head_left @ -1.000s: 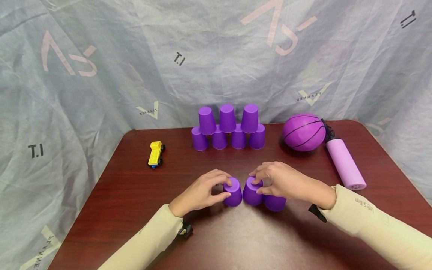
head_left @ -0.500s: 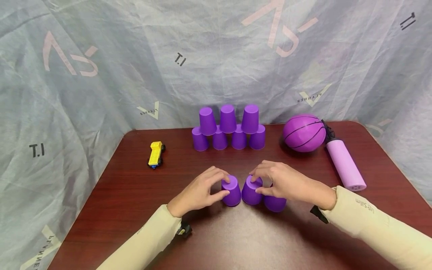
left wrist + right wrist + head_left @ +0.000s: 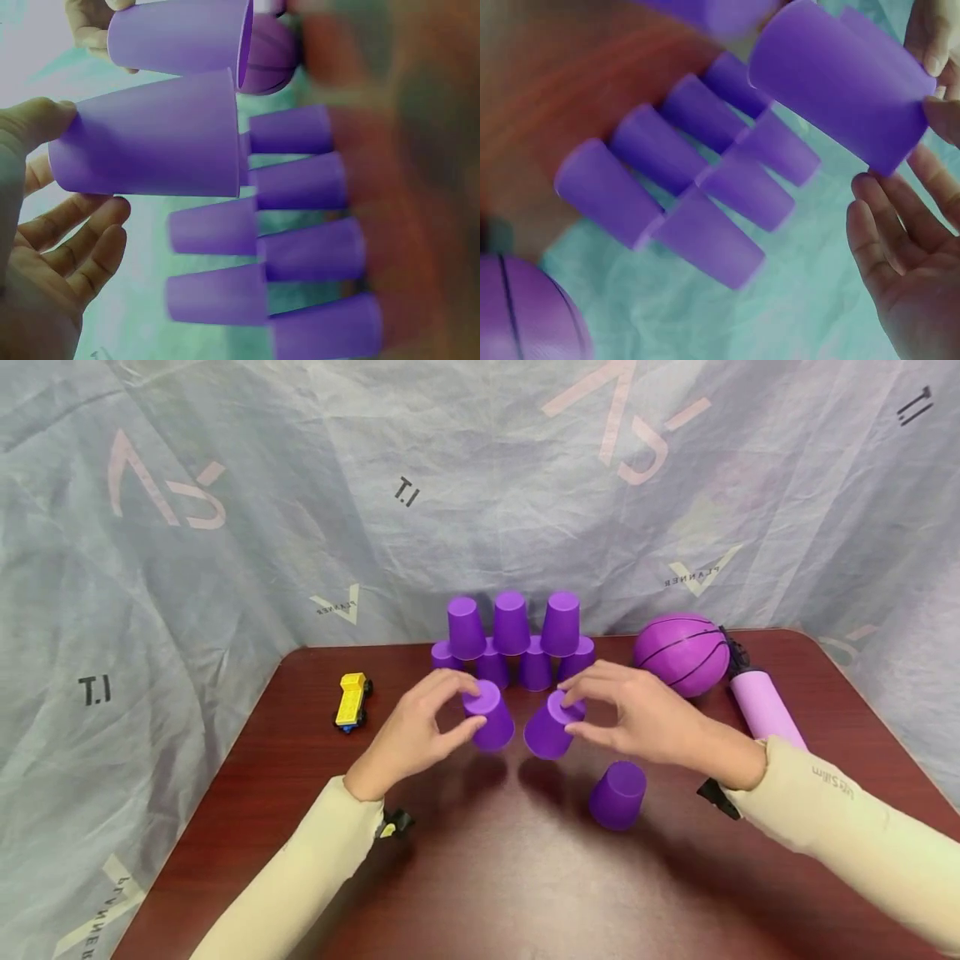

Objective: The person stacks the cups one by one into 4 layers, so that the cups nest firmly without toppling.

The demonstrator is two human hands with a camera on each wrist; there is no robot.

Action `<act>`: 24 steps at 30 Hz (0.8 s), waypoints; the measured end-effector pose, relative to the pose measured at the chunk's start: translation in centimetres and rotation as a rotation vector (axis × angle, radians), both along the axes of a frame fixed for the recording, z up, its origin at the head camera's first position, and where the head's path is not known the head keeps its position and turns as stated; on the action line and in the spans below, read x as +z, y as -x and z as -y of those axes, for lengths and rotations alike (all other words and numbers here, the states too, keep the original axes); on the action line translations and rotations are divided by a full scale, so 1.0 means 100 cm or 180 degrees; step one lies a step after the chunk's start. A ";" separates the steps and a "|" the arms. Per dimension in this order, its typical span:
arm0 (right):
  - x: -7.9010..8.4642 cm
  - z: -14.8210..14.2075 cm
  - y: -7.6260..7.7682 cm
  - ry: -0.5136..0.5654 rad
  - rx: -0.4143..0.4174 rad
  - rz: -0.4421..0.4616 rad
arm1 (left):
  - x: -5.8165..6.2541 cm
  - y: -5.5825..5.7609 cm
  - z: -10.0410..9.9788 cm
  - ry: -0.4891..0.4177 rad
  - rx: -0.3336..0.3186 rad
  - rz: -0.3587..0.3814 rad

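My left hand [image 3: 420, 727] pinches an upside-down purple cup [image 3: 491, 722] near its base, and a shadow on the table shows it raised. Beside it, my right hand [image 3: 637, 710] pinches a second upside-down purple cup [image 3: 549, 731], tilted and also off the table. Behind both, a row of upside-down purple cups [image 3: 535, 667] carries a second level of three, whose middle cup [image 3: 512, 622] bridges two below. One more purple cup [image 3: 617, 795] stands upside down on the table below my right hand. In the left wrist view, thumb and fingers grip the held cup [image 3: 150, 139] at its narrow end.
A purple ball [image 3: 682, 652] with black lines sits at the back right, next to a pink hand pump [image 3: 767, 706]. At the left lies a yellow toy truck [image 3: 351, 702]. The brown table [image 3: 480, 877] ends at a grey cloth backdrop [image 3: 465, 485].
Both hands have lifted their cups off the table and carried them forward toward the stacked cups. The third front cup stays where it was, now uncovered by the right hand.
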State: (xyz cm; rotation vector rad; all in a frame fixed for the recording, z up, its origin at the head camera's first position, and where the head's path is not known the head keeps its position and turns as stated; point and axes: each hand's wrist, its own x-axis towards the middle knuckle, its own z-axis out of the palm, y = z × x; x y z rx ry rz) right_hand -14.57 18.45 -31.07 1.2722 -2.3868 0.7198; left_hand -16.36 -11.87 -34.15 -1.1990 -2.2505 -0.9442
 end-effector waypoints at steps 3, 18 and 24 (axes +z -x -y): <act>0.013 0.000 0.010 0.0085 -0.0040 -0.0166 | 0.015 0.009 0.002 -0.0151 0.0107 -0.0052; 0.069 0.010 0.060 0.0630 -0.0398 -0.0506 | 0.062 0.051 0.006 -0.0613 0.0463 -0.0018; 0.083 0.022 0.096 0.0748 -0.0772 -0.0485 | 0.077 0.081 -0.005 -0.0602 0.0688 0.0103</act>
